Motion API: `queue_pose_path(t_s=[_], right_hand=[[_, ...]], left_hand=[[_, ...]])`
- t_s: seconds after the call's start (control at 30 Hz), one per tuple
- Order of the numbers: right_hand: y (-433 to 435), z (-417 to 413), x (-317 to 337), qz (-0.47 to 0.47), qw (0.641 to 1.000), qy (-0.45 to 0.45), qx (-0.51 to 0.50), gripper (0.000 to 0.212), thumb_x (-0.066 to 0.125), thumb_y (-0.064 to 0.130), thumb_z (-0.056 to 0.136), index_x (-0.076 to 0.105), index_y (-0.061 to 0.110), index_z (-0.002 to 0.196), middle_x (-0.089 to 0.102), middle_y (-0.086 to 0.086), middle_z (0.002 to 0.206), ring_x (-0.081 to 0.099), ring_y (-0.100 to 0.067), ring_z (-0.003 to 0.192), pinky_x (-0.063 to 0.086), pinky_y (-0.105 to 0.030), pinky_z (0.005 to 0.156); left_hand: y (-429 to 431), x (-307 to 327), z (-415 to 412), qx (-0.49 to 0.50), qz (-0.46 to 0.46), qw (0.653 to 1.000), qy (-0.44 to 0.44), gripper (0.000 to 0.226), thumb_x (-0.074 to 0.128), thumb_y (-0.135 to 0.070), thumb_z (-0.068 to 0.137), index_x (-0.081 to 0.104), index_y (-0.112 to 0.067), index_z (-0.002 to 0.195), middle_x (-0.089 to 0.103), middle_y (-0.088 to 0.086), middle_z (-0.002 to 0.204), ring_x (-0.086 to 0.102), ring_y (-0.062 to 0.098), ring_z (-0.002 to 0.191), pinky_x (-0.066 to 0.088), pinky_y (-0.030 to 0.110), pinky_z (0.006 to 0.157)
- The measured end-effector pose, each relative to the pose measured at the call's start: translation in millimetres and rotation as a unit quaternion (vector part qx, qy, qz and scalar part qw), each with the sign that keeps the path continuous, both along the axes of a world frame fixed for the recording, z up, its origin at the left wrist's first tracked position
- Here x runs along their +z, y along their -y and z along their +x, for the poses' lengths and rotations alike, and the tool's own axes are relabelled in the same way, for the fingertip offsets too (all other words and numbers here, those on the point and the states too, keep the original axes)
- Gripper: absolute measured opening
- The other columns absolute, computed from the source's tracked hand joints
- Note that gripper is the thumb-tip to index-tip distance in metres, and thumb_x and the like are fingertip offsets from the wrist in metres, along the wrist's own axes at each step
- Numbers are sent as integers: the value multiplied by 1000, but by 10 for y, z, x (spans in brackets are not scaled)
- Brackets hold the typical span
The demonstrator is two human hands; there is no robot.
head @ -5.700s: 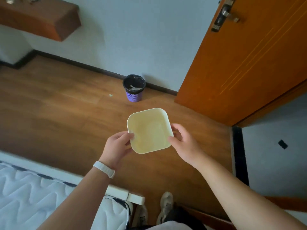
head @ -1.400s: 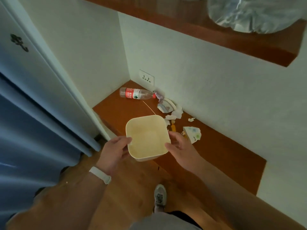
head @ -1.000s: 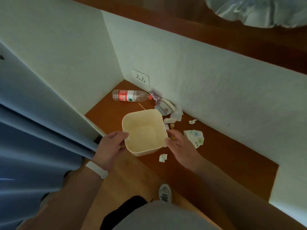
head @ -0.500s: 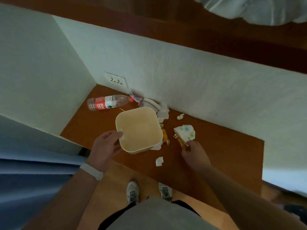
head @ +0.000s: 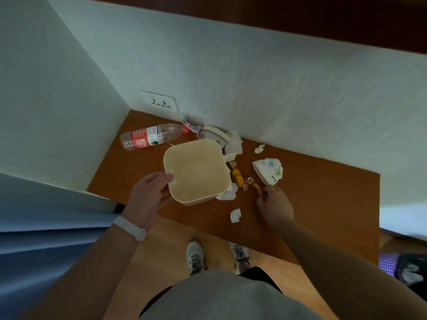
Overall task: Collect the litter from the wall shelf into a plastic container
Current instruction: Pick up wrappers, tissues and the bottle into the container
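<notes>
Your left hand (head: 147, 199) grips the plastic container (head: 196, 172) by its left rim, thumb hooked inside and fingers on the outer wall. The container is upright, mouth up, its bare cream floor showing, over the wall shelf (head: 323, 204); whether its base touches the shelf cannot be told. Your right hand (head: 275, 204) is well apart from the left, to the right of the container. Its curled fingertips pinch the near end of a golden wrapped sweet (head: 255, 187) that lies on the shelf. A second golden sweet (head: 238, 177) lies just beside the container's right wall, between the container and the first one. Further right of the container sits a white tissue pack (head: 268, 170) with a green and blue print, near your right fingertips. A crumpled white tissue (head: 227, 193) pokes out from under the container's near right corner, and a small paper scrap (head: 235, 215) lies nearer you than that. Beyond the container, against the wall, lies more white paper (head: 234, 144), with a little wad (head: 259, 148) to its right. Beyond the container's far left corner a clear bottle (head: 152, 136) with a red label lies on its side, cap pointing right, below a wall socket (head: 160, 103)
</notes>
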State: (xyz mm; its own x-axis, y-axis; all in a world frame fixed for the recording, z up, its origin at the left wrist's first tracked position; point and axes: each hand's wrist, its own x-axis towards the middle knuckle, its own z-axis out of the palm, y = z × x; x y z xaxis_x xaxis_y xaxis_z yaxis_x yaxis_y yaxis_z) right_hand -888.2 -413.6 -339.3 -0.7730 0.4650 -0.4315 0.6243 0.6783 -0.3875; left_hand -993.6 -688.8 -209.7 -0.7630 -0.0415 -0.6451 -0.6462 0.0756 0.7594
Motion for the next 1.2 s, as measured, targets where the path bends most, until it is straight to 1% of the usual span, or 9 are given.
queue_pose_path(t_s=[0.17,0.27,0.4,0.5,0.6,0.77,0.97,1.07,1.2], right_hand=[[89,30,170,-29,998,-47,-44,24,57,34,90,60,22,111,53,7,96,56,-12,83,55,-37,72],[135,-20,429,-53,989,-119,-76,14,59,27,90,60,25,104,56,8,91,55,-7,76,49,-27,63],[218,-150,943,-85,969,-222,-75,13,62,23,92,60,26,104,55,15,88,55,-4,78,42,-20,61],[288,-219,1229,-86,961,-262,-32,13,62,23,91,60,29,103,51,20,91,53,-1,81,42,-18,64],[373,-265,1335,-71,961,-264,40,15,63,23,90,65,26,104,51,17,92,51,2,81,37,-13,61],[464,-285,1292,-47,963,-245,101,20,65,22,88,68,20,108,55,8,102,53,-5,84,41,-13,65],[412,-287,1290,-73,962,-227,131,24,65,26,89,66,21,113,53,10,103,53,-5,86,50,-23,74],[301,-266,1301,-110,957,-232,133,29,67,29,89,63,22,117,53,13,102,52,0,83,46,-18,73],[56,-242,1210,-143,961,-218,90,26,63,37,92,61,28,117,55,17,102,54,0,91,46,-18,76]], left_hand=[[63,-37,-83,-17,2,1000,-11,14,64,-18,96,73,-9,102,76,12,100,70,26,96,56,40,80],[51,-34,-122,-29,3,999,-13,18,64,-19,96,72,-7,107,75,16,109,70,27,100,57,40,82],[-36,-9,-161,-34,9,999,-18,11,64,-17,97,72,-11,99,75,13,106,70,26,100,56,39,82],[-106,8,-175,-39,12,999,-25,10,64,-16,96,72,-11,95,76,11,101,71,23,92,56,39,81],[-152,38,-181,-42,16,998,-31,9,65,-16,96,72,-10,96,76,11,99,71,21,87,56,39,81],[-195,78,-176,-49,18,998,-41,11,65,-16,96,72,-8,101,76,11,102,71,25,92,55,36,77],[-237,66,-184,-54,2,997,-47,11,67,-16,94,72,-9,101,77,13,105,73,31,101,57,41,85],[-274,49,-190,-51,-1,998,-45,13,67,-16,94,73,-8,103,78,13,103,73,31,99,57,46,90],[-319,64,-171,-41,-5,998,-48,15,66,-13,95,72,-5,105,78,15,101,74,32,97,57,49,94]])
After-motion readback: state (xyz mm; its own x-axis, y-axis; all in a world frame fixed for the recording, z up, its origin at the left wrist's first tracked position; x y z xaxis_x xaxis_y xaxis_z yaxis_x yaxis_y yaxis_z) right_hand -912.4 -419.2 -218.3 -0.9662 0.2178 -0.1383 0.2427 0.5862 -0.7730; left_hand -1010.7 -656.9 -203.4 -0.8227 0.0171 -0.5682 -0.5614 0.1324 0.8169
